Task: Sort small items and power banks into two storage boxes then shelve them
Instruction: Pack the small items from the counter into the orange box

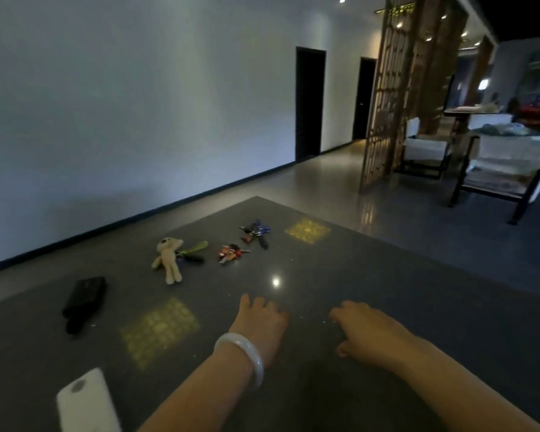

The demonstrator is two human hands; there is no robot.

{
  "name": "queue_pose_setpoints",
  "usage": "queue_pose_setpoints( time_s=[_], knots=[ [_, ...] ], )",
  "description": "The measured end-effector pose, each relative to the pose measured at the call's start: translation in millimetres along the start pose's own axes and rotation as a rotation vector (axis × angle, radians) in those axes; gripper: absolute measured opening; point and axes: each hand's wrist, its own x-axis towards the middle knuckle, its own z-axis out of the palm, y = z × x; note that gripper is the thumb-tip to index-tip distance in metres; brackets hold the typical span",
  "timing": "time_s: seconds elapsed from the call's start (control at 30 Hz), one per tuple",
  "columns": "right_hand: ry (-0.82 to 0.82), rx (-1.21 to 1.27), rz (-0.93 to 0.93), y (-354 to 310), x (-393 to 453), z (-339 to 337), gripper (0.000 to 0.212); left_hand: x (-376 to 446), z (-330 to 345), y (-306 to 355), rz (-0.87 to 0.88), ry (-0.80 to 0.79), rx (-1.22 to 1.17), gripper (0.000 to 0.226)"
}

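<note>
1. A dim hall with a pale wall and dark doorways lies behind a broad dark grey speckled stone tabletop [340, 294], which carries everything; no storage boxes are in view.
2. A white, slab-shaped power bank [86, 403] lies at the near left edge, partly cut off. It looks rigid, smooth and fairly heavy, so gripping it across its long sides seems best.
3. A black, blocky power bank [83, 302] lies further left and well apart; I judge it stiff and dense too.
4. The left hand [261, 319], with a white bangle on its wrist, rests on the table, fingers loosely curled, holding nothing.
5. The right hand [365, 328] rests just beside it, equally relaxed and empty.
6. A beige plush keychain doll [169, 255] lies beyond, soft and light.
7. Two small key bunches, red [231, 252] and blue-black [256, 232], look light and jangly; pinch them by the ring.
</note>
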Motion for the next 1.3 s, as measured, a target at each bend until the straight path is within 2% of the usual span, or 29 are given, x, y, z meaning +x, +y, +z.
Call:
queue_pose_setpoints(
  time_s=[0.23,0.37,0.5,0.67,0.8,0.9,1.07,1.3],
  knots=[
    [0.002,0.100,-0.033,-40,137,-4,0.061,62,50,-104,-0.134,-0.053,-0.110,0.061],
    [-0.027,0.105,-0.006,-35,208,8,0.062,115,81,-142,-0.189,-0.128,-0.167,0.072],
    [-0.106,0.108,0.027,-18,272,25,0.069,168,111,-164,-0.258,-0.094,-0.310,0.086],
    [-0.126,0.123,0.080,-2,353,46,0.074,234,151,-186,-0.324,-0.079,-0.390,0.089],
    [-0.055,0.124,0.067,4,414,57,0.079,275,174,-202,-0.332,-0.051,-0.418,0.084],
    [0.002,0.128,-0.010,8,451,66,0.074,296,192,-205,-0.355,-0.043,-0.473,0.078],
    [0.046,0.054,-0.098,3,464,79,0.058,303,207,-202,-0.360,0.000,-0.495,0.077],
    [0.108,-0.030,-0.072,2,357,90,0.051,267,192,-180,-0.306,-0.032,-0.534,0.076]
  ],
)
